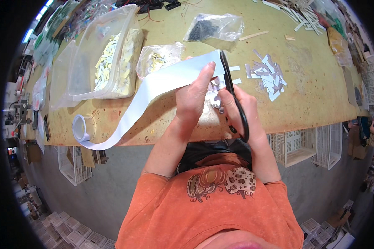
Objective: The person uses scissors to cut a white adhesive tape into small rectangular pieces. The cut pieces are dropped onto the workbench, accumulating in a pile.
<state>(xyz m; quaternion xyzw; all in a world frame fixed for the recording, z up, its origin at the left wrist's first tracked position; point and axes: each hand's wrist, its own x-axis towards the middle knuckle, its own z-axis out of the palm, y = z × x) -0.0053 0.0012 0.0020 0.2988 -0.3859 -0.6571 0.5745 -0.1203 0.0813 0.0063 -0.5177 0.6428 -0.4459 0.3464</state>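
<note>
workbench (311,95) | left hand (193,97) pinching white strip (162,81) | right hand (243,110) gripping scissors (232,93)

A clear plastic tub (106,54) of pale slips and a bag of dark bits (210,28) are being carried by the counter (316,95); white crates (297,145) are being kept underneath.

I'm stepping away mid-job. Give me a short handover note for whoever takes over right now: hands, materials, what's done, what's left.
Left hand holds the end of the white tape strip, which runs back to its roll at the table edge.
Right hand holds black scissors, blades at the strip's end.
Done: a pile of cut pieces lies on the table to the right.
Left: most of the strip is uncut.
</note>
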